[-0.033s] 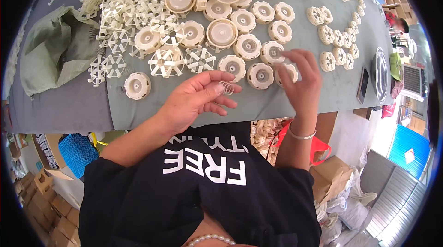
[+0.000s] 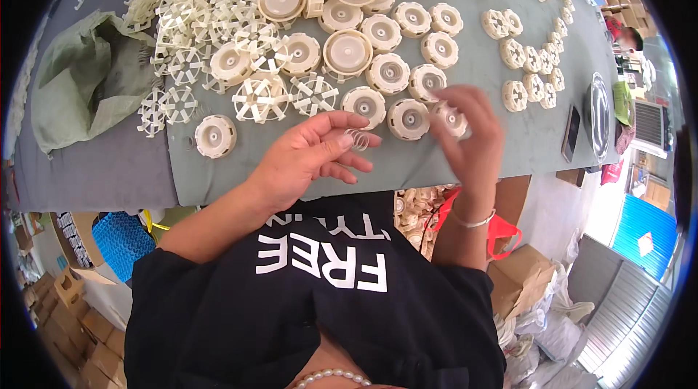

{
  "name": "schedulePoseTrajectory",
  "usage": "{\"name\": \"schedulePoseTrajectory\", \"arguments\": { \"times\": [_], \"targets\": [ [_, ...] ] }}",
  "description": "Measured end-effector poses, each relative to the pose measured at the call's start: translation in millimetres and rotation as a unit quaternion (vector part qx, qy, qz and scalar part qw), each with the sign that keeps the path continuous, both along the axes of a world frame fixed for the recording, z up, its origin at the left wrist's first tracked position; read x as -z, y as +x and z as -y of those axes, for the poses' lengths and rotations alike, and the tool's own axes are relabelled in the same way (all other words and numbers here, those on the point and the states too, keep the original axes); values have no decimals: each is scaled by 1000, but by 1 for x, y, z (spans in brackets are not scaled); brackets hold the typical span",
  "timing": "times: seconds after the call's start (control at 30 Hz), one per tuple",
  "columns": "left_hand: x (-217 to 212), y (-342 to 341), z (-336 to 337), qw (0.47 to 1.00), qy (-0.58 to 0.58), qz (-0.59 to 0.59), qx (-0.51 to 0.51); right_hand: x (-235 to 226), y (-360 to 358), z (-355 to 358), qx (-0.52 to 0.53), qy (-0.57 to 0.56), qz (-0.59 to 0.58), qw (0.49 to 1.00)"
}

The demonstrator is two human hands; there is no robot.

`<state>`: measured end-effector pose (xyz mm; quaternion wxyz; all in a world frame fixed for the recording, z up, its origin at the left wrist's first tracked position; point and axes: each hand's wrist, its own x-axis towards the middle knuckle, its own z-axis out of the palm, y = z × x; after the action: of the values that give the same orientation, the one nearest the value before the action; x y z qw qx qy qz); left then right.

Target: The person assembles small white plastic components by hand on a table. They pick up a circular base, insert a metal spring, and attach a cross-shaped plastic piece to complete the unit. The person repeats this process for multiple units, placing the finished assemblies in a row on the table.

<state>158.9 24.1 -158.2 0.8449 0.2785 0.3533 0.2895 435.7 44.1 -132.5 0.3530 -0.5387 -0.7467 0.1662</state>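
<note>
resting low over the near edge of the grey-green table (image 2: 465,62), the left hand (image 2: 309,160) lay palm up with its fingers loosely curled, and a small coil of thin wire, a spring (image 2: 356,139), sat pinched at the tips of its thumb and forefinger. the right hand (image 2: 472,134) hovered just to the right of it, blurred, fingers bent downward around a cream plastic disc (image 2: 452,118) at the front of the row; whether the disc was fully lifted off the cloth could not be told. a thin bracelet (image 2: 472,222) circled the right wrist.

two more cream discs lay close by: one (image 2: 408,118) just left of the right hand, another (image 2: 364,104) just above the spring. a single disc (image 2: 215,135) sat apart to the left of the left hand. behind them stood further rows of round discs, some larger with flat lids (image 2: 347,51), and a loose heap of spoked, wheel-like cream parts (image 2: 260,97) spread toward the far left of the table. a crumpled green sack (image 2: 87,83) lay on the left end. on the right side, smaller discs (image 2: 534,62) ran in a curving line, and beyond them a dark phone (image 2: 571,133) and a round metal dish (image 2: 599,116) lay near the edge.

below the table, cardboard boxes (image 2: 520,276) and a blue crate (image 2: 120,240) stood on the floor, with more cream parts (image 2: 418,207) in a container between the person's arms.
</note>
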Motion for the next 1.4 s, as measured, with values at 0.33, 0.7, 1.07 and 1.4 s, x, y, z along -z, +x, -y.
{"name": "schedulePoseTrajectory", "arguments": {
  "times": [0.33, 0.7, 1.07, 1.4],
  "targets": [
    [0, 4, 6, 855, 402, -326, 21, 29, 10, 47, -20, -75, -107, 991],
    [22, -19, -17, 596, 607, -522, -62, 43, 36, 31, 162, 46, 8, 986],
    [1, -29, -1, 658, 709, -250, -45, 12, -62, 59, -104, -110, -219, 964],
    [17, 17, -10, 761, 516, -392, -35, 37, 22, 91, 87, -40, 98, 991]
  ]
}}
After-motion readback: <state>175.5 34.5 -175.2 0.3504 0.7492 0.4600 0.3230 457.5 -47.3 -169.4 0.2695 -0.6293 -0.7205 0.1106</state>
